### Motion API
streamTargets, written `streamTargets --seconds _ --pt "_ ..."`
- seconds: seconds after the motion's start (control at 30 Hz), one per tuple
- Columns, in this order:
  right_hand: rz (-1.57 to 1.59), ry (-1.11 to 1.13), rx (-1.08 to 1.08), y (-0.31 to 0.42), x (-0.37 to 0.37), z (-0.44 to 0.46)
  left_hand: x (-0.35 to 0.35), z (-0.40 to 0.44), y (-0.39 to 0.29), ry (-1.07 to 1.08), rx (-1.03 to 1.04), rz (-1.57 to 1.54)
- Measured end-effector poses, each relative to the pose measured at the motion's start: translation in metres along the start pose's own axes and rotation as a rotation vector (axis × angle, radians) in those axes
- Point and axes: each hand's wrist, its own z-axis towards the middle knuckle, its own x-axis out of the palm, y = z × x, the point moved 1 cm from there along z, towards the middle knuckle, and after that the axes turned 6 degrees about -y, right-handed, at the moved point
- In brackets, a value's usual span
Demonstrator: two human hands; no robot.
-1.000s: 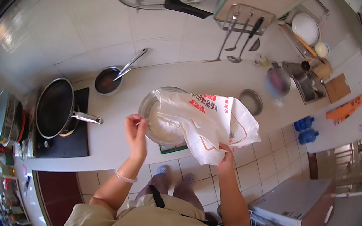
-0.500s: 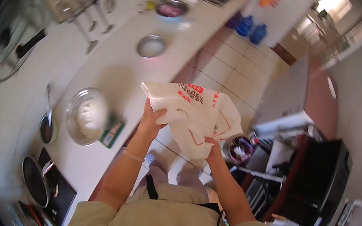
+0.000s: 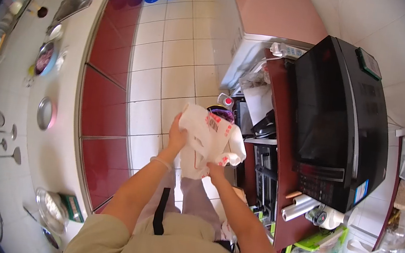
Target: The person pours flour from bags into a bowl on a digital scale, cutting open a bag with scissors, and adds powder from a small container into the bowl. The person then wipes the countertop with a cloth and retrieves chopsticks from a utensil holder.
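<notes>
In the head view, I see the left hand [image 3: 176, 136] holding one side of the white bag [image 3: 204, 134]; the right hand [image 3: 215, 173] grips its near edge; the bag is up over the floor [image 3: 178, 57], between and just past my hands; a black microwave [image 3: 334, 118] sits to their right.

This was a kitchen with a tiled floor [image 3: 181, 36]. A long pale counter [image 3: 68, 75] held a metal sink [image 3: 77, 1] and bowls [image 3: 46, 113]; a black microwave [image 3: 320, 108] stood opposite. Near the view's warped edge hung what seemed to be ladles [image 3: 16, 155].
</notes>
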Motion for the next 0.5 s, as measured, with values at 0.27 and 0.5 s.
streamTargets --seconds 0.27,0.5 --pt "-1.451 0.068 -0.235 -0.016 -0.014 0.114 0.134 0.023 0.138 0.173 0.12 0.34" --pt "-0.916 -0.126 -0.291 -0.003 0.001 0.233 0.199 0.091 0.215 0.396 -0.317 0.427"
